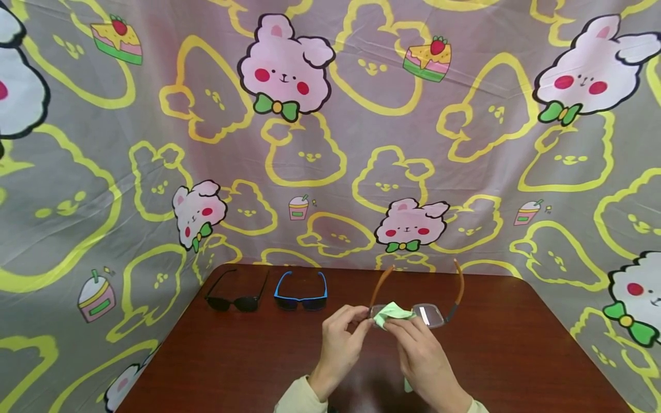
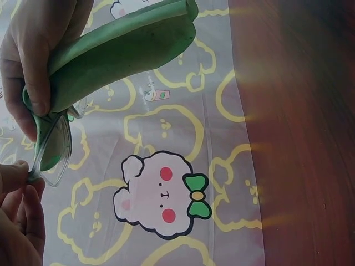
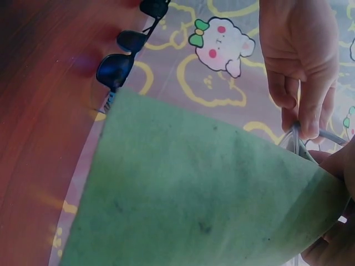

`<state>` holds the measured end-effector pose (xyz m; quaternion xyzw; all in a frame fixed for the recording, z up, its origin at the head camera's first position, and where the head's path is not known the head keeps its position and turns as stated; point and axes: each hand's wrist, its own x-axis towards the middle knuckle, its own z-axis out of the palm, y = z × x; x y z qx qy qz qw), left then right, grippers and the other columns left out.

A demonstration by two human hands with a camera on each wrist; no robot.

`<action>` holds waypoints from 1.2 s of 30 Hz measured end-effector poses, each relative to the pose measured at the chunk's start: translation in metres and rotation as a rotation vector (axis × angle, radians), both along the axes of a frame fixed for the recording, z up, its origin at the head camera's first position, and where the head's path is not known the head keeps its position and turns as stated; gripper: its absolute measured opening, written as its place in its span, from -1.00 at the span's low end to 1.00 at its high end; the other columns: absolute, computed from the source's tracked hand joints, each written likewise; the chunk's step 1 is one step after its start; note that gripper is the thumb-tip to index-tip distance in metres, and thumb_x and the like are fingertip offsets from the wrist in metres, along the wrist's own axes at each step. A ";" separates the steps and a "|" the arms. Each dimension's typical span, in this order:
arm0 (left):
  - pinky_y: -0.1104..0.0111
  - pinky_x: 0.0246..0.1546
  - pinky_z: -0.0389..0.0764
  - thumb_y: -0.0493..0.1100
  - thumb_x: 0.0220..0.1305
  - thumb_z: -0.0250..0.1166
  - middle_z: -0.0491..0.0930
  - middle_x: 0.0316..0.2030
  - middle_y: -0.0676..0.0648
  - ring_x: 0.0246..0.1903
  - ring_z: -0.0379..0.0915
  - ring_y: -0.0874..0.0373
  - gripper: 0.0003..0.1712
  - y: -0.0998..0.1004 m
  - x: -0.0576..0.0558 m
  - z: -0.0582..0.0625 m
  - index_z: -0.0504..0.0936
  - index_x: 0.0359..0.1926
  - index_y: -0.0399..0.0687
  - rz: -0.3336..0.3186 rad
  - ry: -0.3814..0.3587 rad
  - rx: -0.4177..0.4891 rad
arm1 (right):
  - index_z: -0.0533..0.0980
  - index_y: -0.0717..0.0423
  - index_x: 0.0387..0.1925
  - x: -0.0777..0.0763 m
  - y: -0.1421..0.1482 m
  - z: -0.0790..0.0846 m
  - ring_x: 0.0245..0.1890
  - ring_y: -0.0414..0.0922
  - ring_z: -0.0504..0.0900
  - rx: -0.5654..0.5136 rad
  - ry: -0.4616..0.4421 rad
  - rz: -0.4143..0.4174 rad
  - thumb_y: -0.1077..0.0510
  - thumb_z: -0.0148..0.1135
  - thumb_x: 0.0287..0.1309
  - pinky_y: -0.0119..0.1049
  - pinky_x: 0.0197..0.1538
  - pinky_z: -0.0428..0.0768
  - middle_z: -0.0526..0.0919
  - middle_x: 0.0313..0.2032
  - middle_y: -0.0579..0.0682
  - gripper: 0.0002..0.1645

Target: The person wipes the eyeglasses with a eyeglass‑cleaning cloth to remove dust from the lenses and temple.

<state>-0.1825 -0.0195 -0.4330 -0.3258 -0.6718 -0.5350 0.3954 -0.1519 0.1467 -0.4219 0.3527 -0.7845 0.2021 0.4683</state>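
A pair of clear-framed eyeglasses (image 1: 427,315) with orange-brown temples is held up over the table, temples pointing away. My left hand (image 1: 342,339) pinches the frame at its left end between thumb and fingers. With my right hand (image 1: 424,357) I grip a light green cloth (image 1: 393,311) over the left lens; the right lens is bare. In the left wrist view, the cloth (image 2: 122,61) hangs out from the fingers and lies on both faces of the lens (image 2: 58,147). Seen from the right wrist, the cloth (image 3: 183,183) covers much of the glasses.
On the back left of the brown table (image 1: 248,355) lie black sunglasses (image 1: 233,303) and, beside them, blue-framed sunglasses (image 1: 300,302), both with temples unfolded. A patterned curtain (image 1: 330,143) with cartoon rabbits stands close behind the table and along its sides.
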 end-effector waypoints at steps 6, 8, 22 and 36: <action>0.55 -0.45 0.54 -0.44 0.03 0.38 0.60 -0.44 -0.03 -0.48 0.54 0.24 -0.81 0.000 -0.001 0.000 0.64 -0.27 -0.26 -0.008 0.005 0.003 | 0.62 0.20 -0.25 -0.001 -0.003 0.000 -0.32 -0.08 0.50 -0.007 0.026 0.019 0.19 -0.27 0.43 -0.31 -0.21 0.44 0.65 -0.24 -0.03 -0.53; 0.55 -0.45 0.54 -0.43 0.04 0.38 0.60 -0.43 -0.03 -0.48 0.54 0.25 -0.81 0.000 -0.001 -0.001 0.64 -0.26 -0.26 -0.012 0.004 0.001 | 0.62 0.21 -0.25 -0.002 -0.003 0.000 -0.33 -0.08 0.49 -0.005 0.029 0.023 0.19 -0.26 0.43 -0.31 -0.22 0.44 0.65 -0.24 -0.03 -0.54; 0.55 -0.51 0.53 -0.57 -0.12 0.40 0.58 -0.50 -0.15 -0.56 0.55 0.11 -0.74 0.001 0.008 0.012 0.61 -0.34 -0.36 -0.030 0.036 -0.008 | 0.62 0.23 -0.22 -0.004 -0.005 -0.002 -0.34 -0.05 0.47 0.023 0.045 -0.007 0.24 -0.30 0.39 -0.29 -0.23 0.42 0.65 -0.21 -0.01 -0.52; 0.60 -0.46 0.53 -0.42 0.00 0.40 0.59 -0.44 -0.02 -0.48 0.56 0.25 -0.78 0.001 -0.003 -0.004 0.65 -0.27 -0.23 -0.037 0.044 -0.062 | 0.64 0.21 -0.22 -0.004 -0.006 0.000 -0.44 -0.06 0.40 0.041 0.038 -0.101 0.30 -0.26 0.21 -0.29 -0.35 0.38 0.68 -0.21 -0.01 -0.53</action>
